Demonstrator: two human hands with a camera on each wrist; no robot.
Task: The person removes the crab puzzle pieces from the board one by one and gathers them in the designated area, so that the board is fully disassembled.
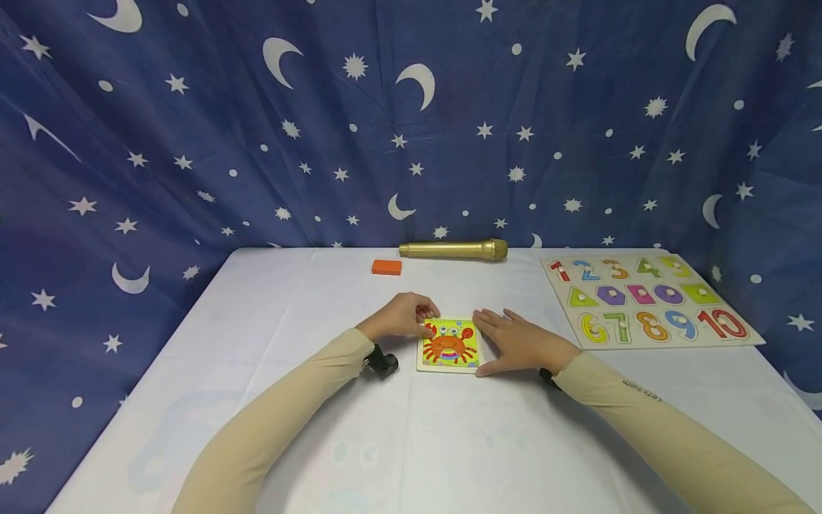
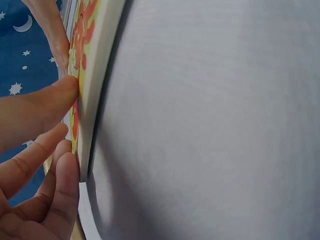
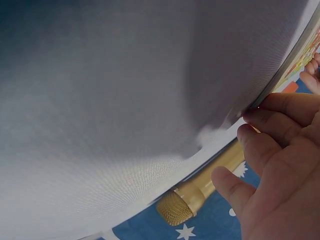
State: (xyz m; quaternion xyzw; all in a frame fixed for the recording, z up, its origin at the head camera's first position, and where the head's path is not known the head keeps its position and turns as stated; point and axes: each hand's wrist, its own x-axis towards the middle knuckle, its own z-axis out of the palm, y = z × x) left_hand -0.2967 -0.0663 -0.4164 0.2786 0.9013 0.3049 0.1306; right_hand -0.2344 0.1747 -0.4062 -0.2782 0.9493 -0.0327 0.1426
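A square crab puzzle (image 1: 447, 348), a red crab on yellow in a pale wooden frame, lies flat on the white table. My left hand (image 1: 403, 315) grips its upper left corner. In the left wrist view, the thumb (image 2: 62, 95) touches the puzzle's face near the edge and bent fingers (image 2: 62, 185) meet the corner. My right hand (image 1: 521, 344) rests along the right side, fingers nearly straight at the top corner and thumb at the bottom one. Fingertips (image 3: 252, 116) of that hand touch the table by the frame in the right wrist view.
Behind the puzzle lie an orange block (image 1: 387, 268) and a gold microphone (image 1: 452, 249) near the table's back edge. A board of numbers and shapes (image 1: 626, 339) lies to the right. A blue star-patterned cloth (image 1: 385, 86) hangs behind the table (image 1: 308, 442).
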